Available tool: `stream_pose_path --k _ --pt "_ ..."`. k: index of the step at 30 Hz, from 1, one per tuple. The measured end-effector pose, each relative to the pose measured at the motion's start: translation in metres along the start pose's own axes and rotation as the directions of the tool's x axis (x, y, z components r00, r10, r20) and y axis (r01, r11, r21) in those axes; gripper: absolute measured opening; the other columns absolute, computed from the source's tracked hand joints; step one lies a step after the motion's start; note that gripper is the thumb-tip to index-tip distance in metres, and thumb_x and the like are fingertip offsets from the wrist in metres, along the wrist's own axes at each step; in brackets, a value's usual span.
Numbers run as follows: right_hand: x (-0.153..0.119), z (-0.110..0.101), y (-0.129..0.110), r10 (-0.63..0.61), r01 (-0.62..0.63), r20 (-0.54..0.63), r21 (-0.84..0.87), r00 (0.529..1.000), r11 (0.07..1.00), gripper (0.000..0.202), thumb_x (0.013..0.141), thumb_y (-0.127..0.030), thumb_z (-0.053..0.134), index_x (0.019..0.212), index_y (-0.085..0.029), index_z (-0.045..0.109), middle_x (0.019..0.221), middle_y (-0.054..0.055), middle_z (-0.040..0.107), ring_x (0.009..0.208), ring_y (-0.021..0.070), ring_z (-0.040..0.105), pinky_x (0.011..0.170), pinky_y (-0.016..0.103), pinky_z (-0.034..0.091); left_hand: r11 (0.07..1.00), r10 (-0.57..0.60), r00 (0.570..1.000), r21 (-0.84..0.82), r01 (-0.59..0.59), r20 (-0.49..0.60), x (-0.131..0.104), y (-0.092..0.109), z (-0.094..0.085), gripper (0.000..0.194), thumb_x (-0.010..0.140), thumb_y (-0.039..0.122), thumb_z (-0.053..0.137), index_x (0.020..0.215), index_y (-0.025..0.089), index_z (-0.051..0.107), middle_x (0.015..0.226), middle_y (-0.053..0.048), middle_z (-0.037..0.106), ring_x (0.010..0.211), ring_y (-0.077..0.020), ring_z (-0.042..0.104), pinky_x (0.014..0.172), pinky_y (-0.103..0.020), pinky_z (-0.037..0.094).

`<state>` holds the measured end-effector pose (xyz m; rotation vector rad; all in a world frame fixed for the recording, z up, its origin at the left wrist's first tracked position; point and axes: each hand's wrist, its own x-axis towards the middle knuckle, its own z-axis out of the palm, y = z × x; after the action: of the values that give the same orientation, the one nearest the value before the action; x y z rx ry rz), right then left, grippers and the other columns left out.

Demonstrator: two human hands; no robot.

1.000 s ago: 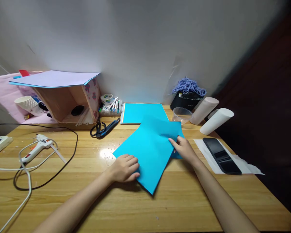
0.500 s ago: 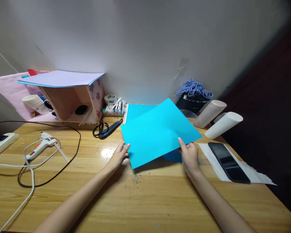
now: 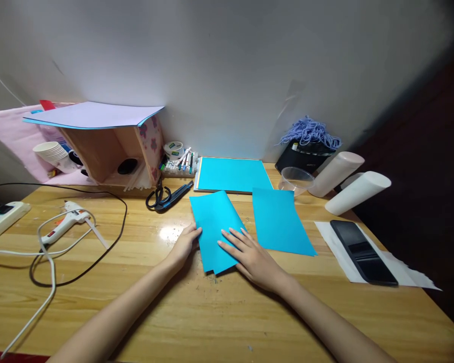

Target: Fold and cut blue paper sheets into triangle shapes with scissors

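Note:
A sheet of blue paper [image 3: 212, 217] lies in front of me, bent over on itself into a fold along its right side. My left hand [image 3: 185, 244] pinches its left edge between thumb and fingers. Flat across the lower right of the same sheet rests my right hand [image 3: 253, 259], fingers stretched out and slightly spread. Just right of it is another piece of blue paper [image 3: 282, 222], lying on the wooden table [image 3: 212, 322]. Behind both, a blue-topped stack of paper [image 3: 234, 174] sits near the wall.
Black scissors [image 3: 158, 197] and a blue-black cutter [image 3: 176, 196] lie left of the paper. A glue gun [image 3: 66, 222] with looping cables is farther left, before an open box [image 3: 109, 151]. Rightward are a clear bowl [image 3: 297, 179], white rolls [image 3: 357, 191] and a phone [image 3: 363, 252].
The sheet, held up flat by both hands before, is now folded over and down on the table. My right hand has moved left from its edge onto its surface, uncovering the other blue paper.

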<state>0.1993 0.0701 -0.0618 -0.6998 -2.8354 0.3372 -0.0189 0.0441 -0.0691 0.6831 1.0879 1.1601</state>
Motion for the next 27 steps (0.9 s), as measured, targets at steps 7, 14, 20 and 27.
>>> stream_pose_path --k 7,14,20,27 --pt "0.0 -0.003 -0.007 -0.007 0.005 0.033 0.058 0.999 0.998 0.058 0.083 -0.019 0.046 0.136 -0.027 0.025 0.143 0.003 0.018 0.13 0.0236 0.014 0.105 0.049 0.014 0.992 0.1 0.992 0.065 -0.106 0.079 -0.002 -0.004 0.003 0.036 0.077 0.038 0.055 0.102 0.014 0.055 0.111 -0.009 0.058 0.104 -0.0245 0.052 0.091 -0.037 0.04" --pt "-0.004 -0.01 0.009 0.452 -0.181 -0.272 0.654 0.849 0.734 0.065 0.078 -0.045 0.056 0.133 -0.027 0.028 0.142 0.006 0.02 0.129 0.0252 0.018 0.104 0.046 0.02 0.966 0.191 0.974 0.151 -0.208 0.118 -0.008 0.006 0.005 0.032 0.082 0.04 0.049 0.099 0.014 0.057 0.106 -0.007 0.06 0.099 -0.0225 0.052 0.089 -0.036 0.04" --pt "-0.004 -0.009 0.018 0.469 -0.264 0.263 0.962 0.843 -0.065 0.059 0.073 -0.044 0.062 0.123 -0.022 0.041 0.124 0.01 0.049 0.112 0.0268 0.047 0.09 0.041 0.042 0.952 0.177 0.978 0.235 -0.198 0.11 -0.013 0.008 0.01 0.033 0.084 0.041 0.044 0.099 0.015 0.057 0.107 -0.006 0.059 0.101 -0.0223 0.051 0.091 -0.036 0.039" --pt "0.0 -0.007 0.005 0.579 -0.214 0.283 0.959 0.764 -0.186 0.048 0.072 -0.036 0.065 0.113 -0.018 0.05 0.115 0.01 0.056 0.102 0.0269 0.055 0.088 0.041 0.046 0.938 0.143 0.982 0.298 -0.174 0.123 -0.012 0.004 0.013 0.037 0.084 0.044 0.041 0.106 0.017 0.056 0.109 -0.005 0.059 0.1 -0.0231 0.052 0.089 -0.037 0.041"
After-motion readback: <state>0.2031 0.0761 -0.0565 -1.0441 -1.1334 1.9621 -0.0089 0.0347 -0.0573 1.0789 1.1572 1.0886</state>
